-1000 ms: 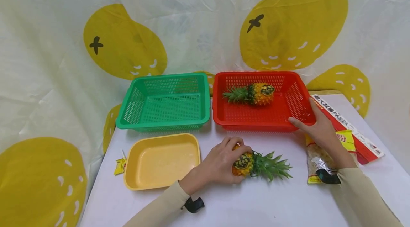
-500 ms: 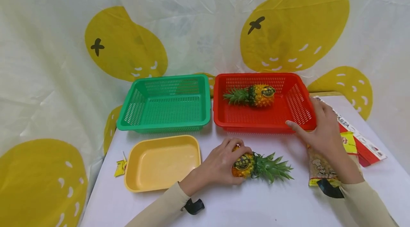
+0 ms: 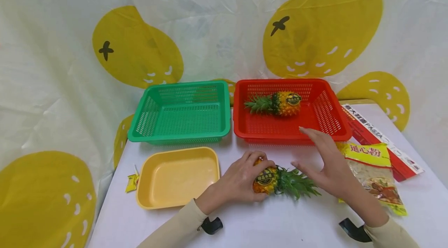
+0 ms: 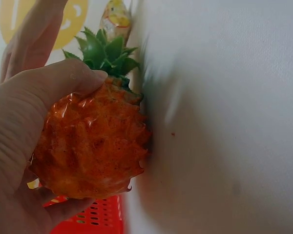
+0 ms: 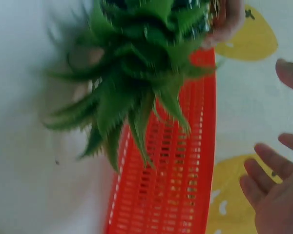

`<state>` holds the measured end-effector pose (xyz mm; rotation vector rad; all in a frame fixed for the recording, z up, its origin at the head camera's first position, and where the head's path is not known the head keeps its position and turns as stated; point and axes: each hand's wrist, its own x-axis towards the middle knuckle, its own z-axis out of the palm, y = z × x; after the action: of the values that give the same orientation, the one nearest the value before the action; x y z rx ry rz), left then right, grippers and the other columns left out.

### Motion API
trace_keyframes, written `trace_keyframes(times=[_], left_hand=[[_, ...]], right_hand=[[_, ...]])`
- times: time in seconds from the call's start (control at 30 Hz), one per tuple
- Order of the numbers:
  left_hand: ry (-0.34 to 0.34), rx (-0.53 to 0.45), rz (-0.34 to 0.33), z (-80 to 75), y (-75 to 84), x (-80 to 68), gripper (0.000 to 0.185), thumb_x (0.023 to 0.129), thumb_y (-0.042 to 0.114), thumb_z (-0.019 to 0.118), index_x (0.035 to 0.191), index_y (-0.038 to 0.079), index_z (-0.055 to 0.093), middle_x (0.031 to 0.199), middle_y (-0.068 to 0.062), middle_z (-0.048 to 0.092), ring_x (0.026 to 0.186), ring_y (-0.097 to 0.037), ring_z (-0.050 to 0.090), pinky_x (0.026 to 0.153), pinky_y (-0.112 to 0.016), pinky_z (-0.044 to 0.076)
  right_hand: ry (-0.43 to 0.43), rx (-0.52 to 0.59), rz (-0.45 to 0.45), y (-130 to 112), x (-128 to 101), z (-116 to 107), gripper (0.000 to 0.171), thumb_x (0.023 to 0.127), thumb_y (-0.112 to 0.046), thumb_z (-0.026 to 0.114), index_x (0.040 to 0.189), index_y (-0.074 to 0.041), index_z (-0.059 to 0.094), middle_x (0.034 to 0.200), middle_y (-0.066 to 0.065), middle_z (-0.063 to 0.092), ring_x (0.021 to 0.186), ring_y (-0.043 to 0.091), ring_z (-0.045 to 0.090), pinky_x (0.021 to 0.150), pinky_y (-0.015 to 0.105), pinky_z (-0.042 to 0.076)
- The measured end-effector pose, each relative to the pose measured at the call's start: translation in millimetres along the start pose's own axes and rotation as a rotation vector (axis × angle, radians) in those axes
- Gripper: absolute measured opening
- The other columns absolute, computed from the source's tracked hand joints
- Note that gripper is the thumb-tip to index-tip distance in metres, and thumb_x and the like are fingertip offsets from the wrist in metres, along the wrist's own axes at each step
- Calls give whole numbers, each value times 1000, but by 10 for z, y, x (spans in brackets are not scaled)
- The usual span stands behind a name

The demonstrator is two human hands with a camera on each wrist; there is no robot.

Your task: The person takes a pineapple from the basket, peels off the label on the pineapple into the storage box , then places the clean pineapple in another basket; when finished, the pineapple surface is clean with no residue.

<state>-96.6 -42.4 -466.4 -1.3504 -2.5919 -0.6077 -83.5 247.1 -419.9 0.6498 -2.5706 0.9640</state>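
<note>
A small pineapple (image 3: 276,181) lies on the white table (image 3: 280,224), leaves pointing right. My left hand (image 3: 241,180) grips its orange body (image 4: 93,146), thumb and fingers curled round it. My right hand (image 3: 323,162) hovers open just above the green leaves (image 5: 136,83), fingers spread (image 5: 271,190), holding nothing. A second pineapple (image 3: 276,104) lies in the red basket (image 3: 332,133) behind.
A green basket (image 3: 180,114) stands left of the red one, with a yellow tray (image 3: 176,176) in front of it. A pasta bag (image 3: 376,172) and a red pasta box (image 3: 381,139) lie at the right. A small yellow sachet (image 3: 131,182) sits by the tray.
My right hand has left the red basket's rim and the pasta bag and moved left to the pineapple's leaves. The left hand keeps its grip on the pineapple.
</note>
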Motion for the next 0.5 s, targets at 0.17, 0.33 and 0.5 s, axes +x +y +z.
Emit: trace_keyframes(times=[0.17,0.33,0.5], left_hand=[[5,-11,7,-4,-16,-10,77,74,48,91,140,25,58,135,-1,50,124,-17,46,97,-24,48],[7,-1,27,5,-14,6,76,75,47,90,140,24,58,134,-2,50,123,-17,46,99,-23,46],[4,19,23,7,1,12,77,74,47,91,140,24,59,133,-1,49,123,-16,45,98,-22,46]], right_hand=[[-142,19,-36,-49,-64,125,102,76,-32,97,162,-19,43,155,2,50,140,24,44,103,62,46],[-283,76,-16,-3,-125,227,108,75,-51,95,164,-25,39,156,0,50,141,29,44,103,69,43],[-354,77,-2,49,-186,355,106,75,-61,91,161,-23,43,154,1,51,139,29,47,103,64,46]])
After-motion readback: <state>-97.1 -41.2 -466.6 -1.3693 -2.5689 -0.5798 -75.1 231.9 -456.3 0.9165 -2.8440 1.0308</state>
